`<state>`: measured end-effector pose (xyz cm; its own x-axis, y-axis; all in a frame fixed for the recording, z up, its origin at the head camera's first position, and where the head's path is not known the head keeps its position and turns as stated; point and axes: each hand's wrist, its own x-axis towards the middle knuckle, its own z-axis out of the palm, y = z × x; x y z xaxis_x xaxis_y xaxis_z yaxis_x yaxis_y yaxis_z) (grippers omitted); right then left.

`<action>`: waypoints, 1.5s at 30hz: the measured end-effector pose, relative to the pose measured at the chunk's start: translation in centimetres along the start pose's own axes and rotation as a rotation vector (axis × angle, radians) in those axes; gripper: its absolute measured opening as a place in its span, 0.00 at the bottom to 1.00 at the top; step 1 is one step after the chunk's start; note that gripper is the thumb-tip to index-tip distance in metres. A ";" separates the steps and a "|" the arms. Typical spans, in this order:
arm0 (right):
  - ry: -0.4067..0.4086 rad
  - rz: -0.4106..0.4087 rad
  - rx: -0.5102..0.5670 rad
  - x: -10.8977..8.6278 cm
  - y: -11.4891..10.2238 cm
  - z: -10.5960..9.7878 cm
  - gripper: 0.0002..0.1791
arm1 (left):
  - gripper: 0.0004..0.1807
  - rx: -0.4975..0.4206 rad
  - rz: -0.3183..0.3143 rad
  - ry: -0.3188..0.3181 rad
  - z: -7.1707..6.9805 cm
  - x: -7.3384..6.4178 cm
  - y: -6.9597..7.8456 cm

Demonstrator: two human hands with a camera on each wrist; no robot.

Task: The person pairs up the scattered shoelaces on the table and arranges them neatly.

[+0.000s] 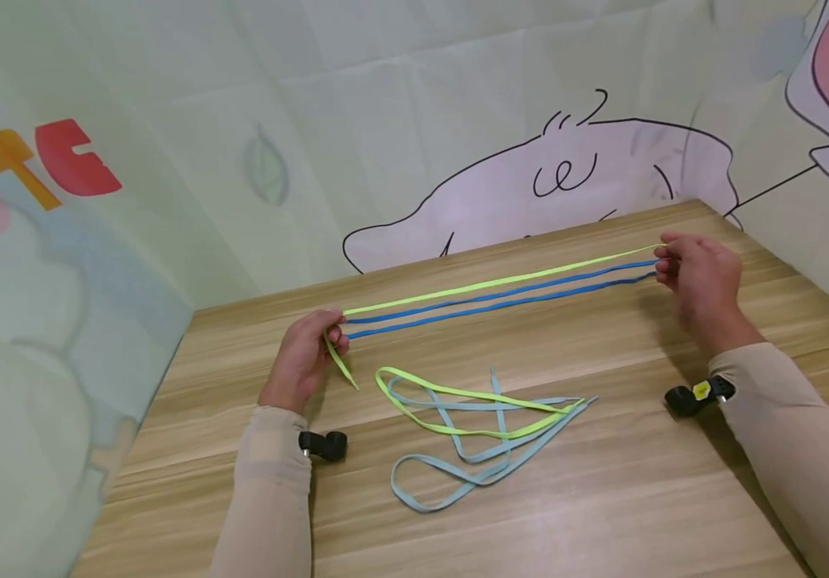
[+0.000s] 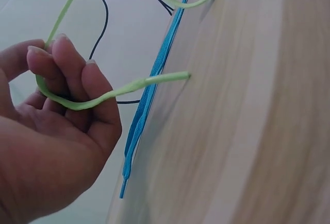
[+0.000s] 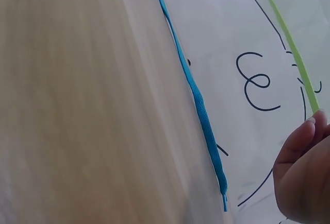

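Note:
A lime-green shoelace (image 1: 501, 282) is stretched straight between my two hands. My left hand (image 1: 303, 357) pinches it near one end, and the short tail (image 2: 118, 91) runs across the curled fingers in the left wrist view. My right hand (image 1: 706, 281) pinches the other end with thumb and fingertips, seen at the right edge of the right wrist view. Below the stretched lace, a blue shoelace (image 1: 501, 305), doubled into two near-parallel strands, lies along the table's far edge. Its tips (image 2: 124, 185) rest on the wood, apart from the left hand.
Nearer me on the wooden table (image 1: 602, 498), another lime-green lace (image 1: 472, 393) lies looped over a tangled pale grey-blue lace (image 1: 424, 510). A printed cloth backdrop (image 1: 298, 80) rises behind the table and on both sides. Black cameras (image 1: 323, 445) are strapped to both wrists.

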<state>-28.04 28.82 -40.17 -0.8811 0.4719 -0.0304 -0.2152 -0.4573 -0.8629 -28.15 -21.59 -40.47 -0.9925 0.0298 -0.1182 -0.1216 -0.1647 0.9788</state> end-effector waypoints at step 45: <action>0.034 0.107 -0.420 1.9 -0.6 -3.2 0.16 | 0.12 0.392 -0.098 0.215 -1.6 0.2 -0.2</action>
<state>-28.18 32.41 -41.36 -0.8733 0.4663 -0.1411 0.0726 -0.1619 -0.9841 -28.35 -23.17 -40.94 -0.9611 -0.1851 -0.2049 -0.2432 0.2158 0.9457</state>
